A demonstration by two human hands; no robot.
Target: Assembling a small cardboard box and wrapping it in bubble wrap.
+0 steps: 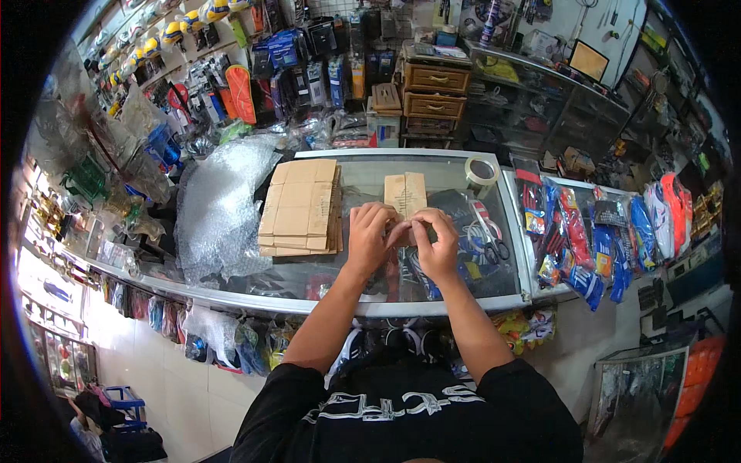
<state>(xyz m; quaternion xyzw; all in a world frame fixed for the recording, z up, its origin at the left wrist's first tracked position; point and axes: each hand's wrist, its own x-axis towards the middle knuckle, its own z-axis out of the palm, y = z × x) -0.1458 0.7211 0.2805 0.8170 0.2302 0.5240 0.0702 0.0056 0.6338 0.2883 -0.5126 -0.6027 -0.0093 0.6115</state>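
A small brown cardboard box [405, 190] rests on the glass counter [421, 309] in front of me. My left hand [371, 234] and my right hand [435, 241] meet at its near end. Both are closed, thumbs and fingertips pinching the cardboard at the near edge. The fingers partly hide that edge. Left of my left hand lies a stack of flattened cardboard boxes [297, 202]. To the right of my right hand is a pair of scissors [494, 241], and farther back a roll of tape [482, 174] sits on the counter.
A sheet of bubble wrap [224, 201] spreads over the counter's left end. Bagged sports goods [579, 239] cover the adjoining counter at right. Behind stand a wooden drawer cabinet [434, 81] and hanging packaged goods [309, 77]. A blue stool [125, 405] is at lower left.
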